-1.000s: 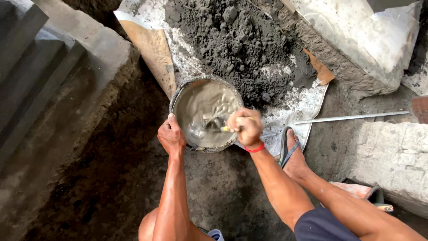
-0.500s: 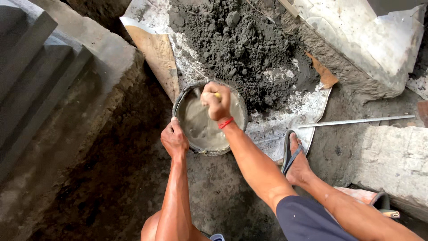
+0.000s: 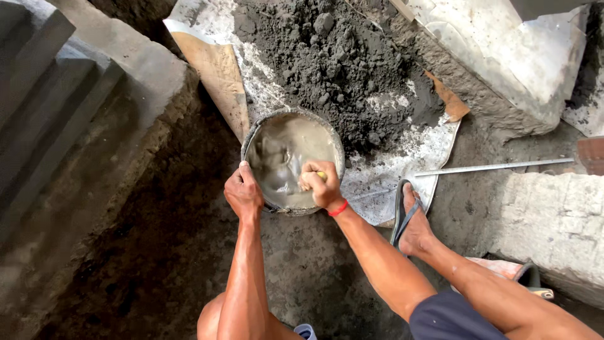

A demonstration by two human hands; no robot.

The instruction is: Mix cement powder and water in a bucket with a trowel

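Gripping the round metal pan rim with my left hand, my right hand closed on a yellow-handled tool. Grey wet mortar looks smooth to me; dry dark heap remains beyond.

This is a building site, rough and unfinished, with masonry work under way on bare ground. A heap of dark grey sand and cement mix lies dumped on torn, flattened cement sacks spread over the dirt. At the near edge of that heap stands a battered round pan of wet grey mortar. Raw concrete steps rise along the left, and rough masonry blocks sit at the right. A long metal straightedge lies on the dusty floor between them.
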